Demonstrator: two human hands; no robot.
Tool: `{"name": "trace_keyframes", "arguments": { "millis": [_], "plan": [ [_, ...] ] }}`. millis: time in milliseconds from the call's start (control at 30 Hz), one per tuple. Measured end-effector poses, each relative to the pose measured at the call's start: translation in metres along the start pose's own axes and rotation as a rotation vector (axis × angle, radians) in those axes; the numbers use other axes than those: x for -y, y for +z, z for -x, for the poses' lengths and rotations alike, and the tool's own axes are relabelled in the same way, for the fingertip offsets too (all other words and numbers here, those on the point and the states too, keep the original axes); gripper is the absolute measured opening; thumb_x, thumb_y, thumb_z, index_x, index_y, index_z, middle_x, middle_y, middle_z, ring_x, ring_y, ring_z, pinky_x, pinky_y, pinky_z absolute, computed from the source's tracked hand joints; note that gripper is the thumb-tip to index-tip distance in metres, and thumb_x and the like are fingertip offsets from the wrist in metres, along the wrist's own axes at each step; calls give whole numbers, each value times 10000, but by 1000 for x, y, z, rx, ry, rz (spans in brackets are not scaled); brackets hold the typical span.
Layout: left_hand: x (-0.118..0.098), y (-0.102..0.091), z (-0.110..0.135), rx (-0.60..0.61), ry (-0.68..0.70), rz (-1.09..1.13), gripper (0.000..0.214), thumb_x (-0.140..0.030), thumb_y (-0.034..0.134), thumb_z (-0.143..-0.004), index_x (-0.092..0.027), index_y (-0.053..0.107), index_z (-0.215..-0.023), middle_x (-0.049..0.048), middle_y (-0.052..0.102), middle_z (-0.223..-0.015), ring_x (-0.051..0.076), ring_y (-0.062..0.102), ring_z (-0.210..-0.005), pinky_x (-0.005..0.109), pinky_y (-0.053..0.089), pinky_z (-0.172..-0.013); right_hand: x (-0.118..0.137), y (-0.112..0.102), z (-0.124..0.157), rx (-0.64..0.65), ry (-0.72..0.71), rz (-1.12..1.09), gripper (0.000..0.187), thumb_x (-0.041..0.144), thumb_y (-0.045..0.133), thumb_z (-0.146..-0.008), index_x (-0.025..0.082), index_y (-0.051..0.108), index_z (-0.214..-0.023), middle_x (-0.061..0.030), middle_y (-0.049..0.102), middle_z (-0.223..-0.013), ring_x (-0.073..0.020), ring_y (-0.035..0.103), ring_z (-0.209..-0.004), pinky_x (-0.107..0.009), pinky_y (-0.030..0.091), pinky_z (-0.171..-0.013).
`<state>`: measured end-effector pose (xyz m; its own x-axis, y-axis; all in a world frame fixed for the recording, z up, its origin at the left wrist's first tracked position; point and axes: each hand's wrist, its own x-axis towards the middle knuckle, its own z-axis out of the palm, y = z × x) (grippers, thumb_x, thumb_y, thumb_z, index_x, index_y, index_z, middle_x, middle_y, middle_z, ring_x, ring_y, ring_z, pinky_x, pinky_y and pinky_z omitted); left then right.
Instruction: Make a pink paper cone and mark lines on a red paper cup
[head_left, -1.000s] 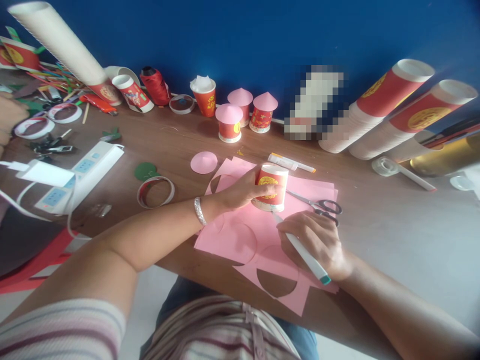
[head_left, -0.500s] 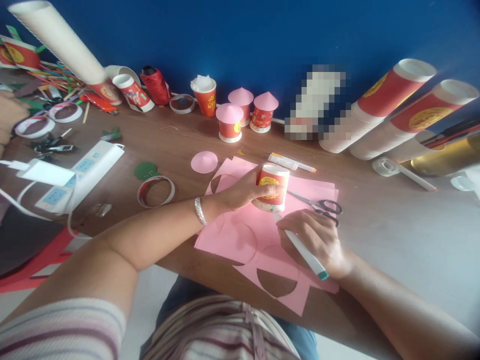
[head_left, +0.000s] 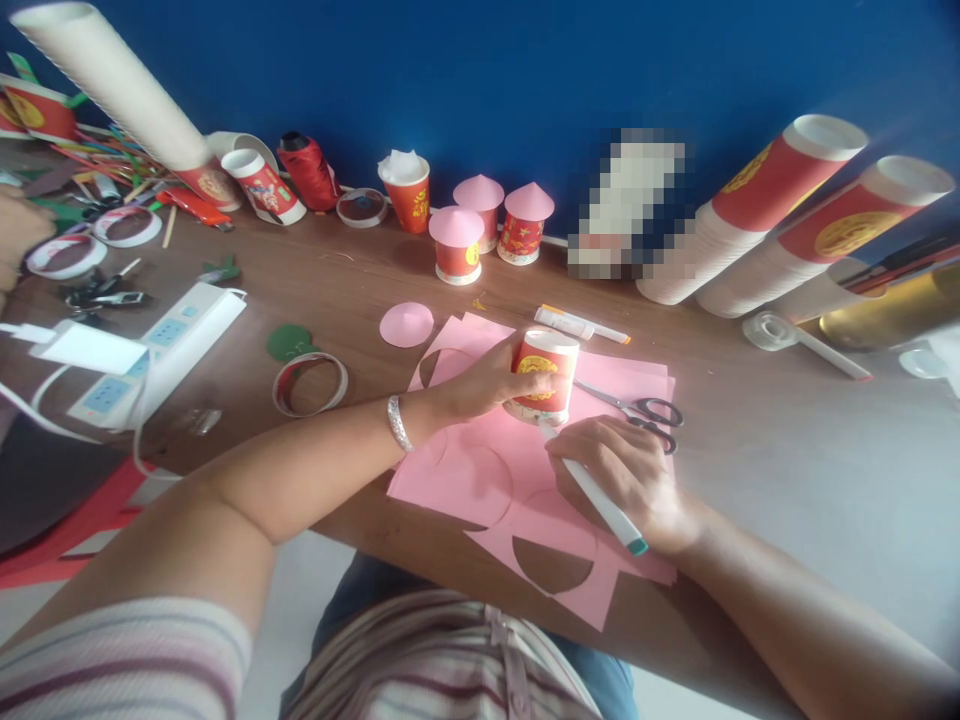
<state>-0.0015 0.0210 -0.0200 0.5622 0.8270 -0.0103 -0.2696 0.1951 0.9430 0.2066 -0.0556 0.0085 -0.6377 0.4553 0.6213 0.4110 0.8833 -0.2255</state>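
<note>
My left hand [head_left: 484,383] grips a red paper cup [head_left: 546,375] that stands upside down on a pink paper sheet [head_left: 495,470]. My right hand [head_left: 626,475] is closed on a white marker with a teal end [head_left: 600,500], its tip against the cup's rim at the near side. The pink sheet has round holes cut out of it. Scissors [head_left: 637,408] lie on the sheet just behind my right hand. A silver bracelet [head_left: 398,422] is on my left wrist.
A pink paper cone [head_left: 406,324], a glue stick [head_left: 577,323], a tape ring [head_left: 310,384] and a power strip [head_left: 154,350] lie on the brown table [head_left: 787,450]. Cups with pink cone lids [head_left: 457,243] and stacked cups [head_left: 757,205] line the blue wall. Another person's hand [head_left: 15,235] is at far left.
My right hand and the marker have slid slightly left along the cup's rim. The left hand and cup stay in place.
</note>
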Motion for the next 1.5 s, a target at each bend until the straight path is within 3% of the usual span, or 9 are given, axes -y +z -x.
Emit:
{"name": "trace_keyframes", "arguments": {
  "millis": [367,633,933,1333,1500],
  "plan": [
    [-3,2,-1,-7,-11,87,485,-382,897,-759,-178,621,-1102,48,677,-983,167,638,-875,310,522,-790,2,2,5,-89,-61,-37,244,34,641,-899,167,652,-1103,-23,695,-833,-166,673,-727,-322,608,-687],
    [-9,3,1,-5,5,117,429,-380,888,-784,-177,629,-1058,27,663,-904,149,612,-809,289,521,-756,1,4,5,-118,-52,-15,226,40,617,-914,202,636,-1071,10,684,-815,-139,634,-674,-447,643,-938],
    [-3,-4,-1,5,64,168,442,-364,849,-845,-226,660,-1219,81,681,-1178,203,658,-1011,320,535,-832,0,2,4,-104,-21,13,234,19,635,-905,187,632,-1067,22,686,-818,-124,648,-646,-573,582,-1132],
    [-5,0,2,-14,13,143,384,-445,782,-904,-191,674,-1171,77,704,-1025,215,682,-916,346,551,-806,2,5,-1,-106,-74,-52,209,32,596,-937,176,627,-1086,4,674,-824,-140,656,-685,-554,625,-1080],
    [-14,7,3,15,8,24,389,-425,877,-818,-177,656,-1020,1,596,-808,143,574,-734,288,485,-688,3,5,-2,-113,-107,-58,157,53,589,-959,145,626,-1080,-6,672,-809,-138,645,-681,-534,623,-1091]
  ]
}}
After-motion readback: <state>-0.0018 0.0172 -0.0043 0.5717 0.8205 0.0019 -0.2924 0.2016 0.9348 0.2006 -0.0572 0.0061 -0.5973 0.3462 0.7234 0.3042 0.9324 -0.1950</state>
